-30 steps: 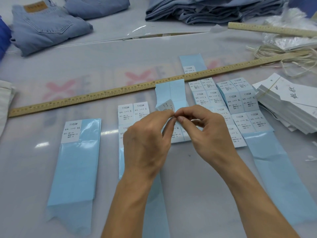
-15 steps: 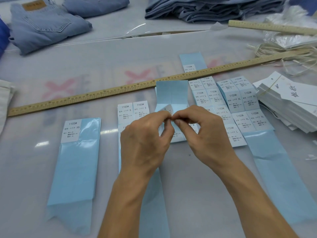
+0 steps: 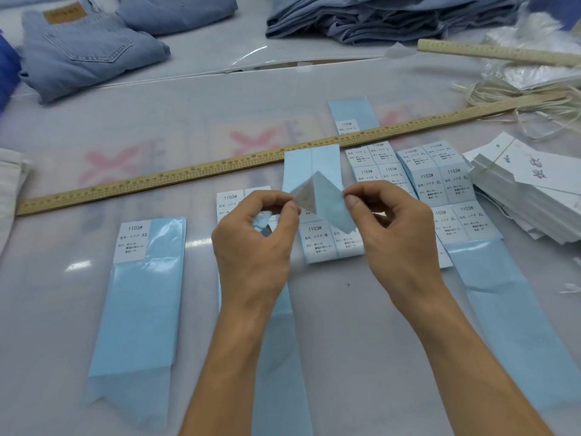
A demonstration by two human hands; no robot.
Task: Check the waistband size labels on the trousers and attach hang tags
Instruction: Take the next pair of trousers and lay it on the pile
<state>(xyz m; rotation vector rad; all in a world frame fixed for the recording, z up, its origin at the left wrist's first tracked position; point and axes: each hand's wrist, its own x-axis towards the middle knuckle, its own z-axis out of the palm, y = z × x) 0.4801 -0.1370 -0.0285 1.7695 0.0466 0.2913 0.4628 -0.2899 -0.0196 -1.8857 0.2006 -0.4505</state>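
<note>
A pale, glossy tabletop (image 3: 361, 309) under clear plastic film fills the view, faint pink marks showing through it. Up in the middle, both hands are raised just above it: the left hand (image 3: 254, 243) pinches one corner of a small white sticker (image 3: 306, 196) between thumb and forefinger, and the right hand (image 3: 399, 237) pinches the edge of its light blue backing strip (image 3: 333, 209), the two grips a short way apart with the paper peaked up between them. Each grip is nearly closed, only paper inside it, the other fingers curled. Directly beneath the grips lie flat blue strips carrying printed white size stickers (image 3: 317, 240), marked M; off to the left of the grips sits a long blue strip (image 3: 141, 294) with a single XS sticker, smooth and shiny. Right of the grips, more sheets read L and XL. Beyond the grips a long wooden ruler (image 3: 188, 174) runs slantwise across. Far right, a stack of white card hang tags (image 3: 528, 190) rests with pale cord (image 3: 509, 99) tangled behind it. At the far edge, folded light blue denim trousers (image 3: 85, 55) show a tan leather patch, and a taller pile of folded jeans (image 3: 377, 17) stands beside them.
</note>
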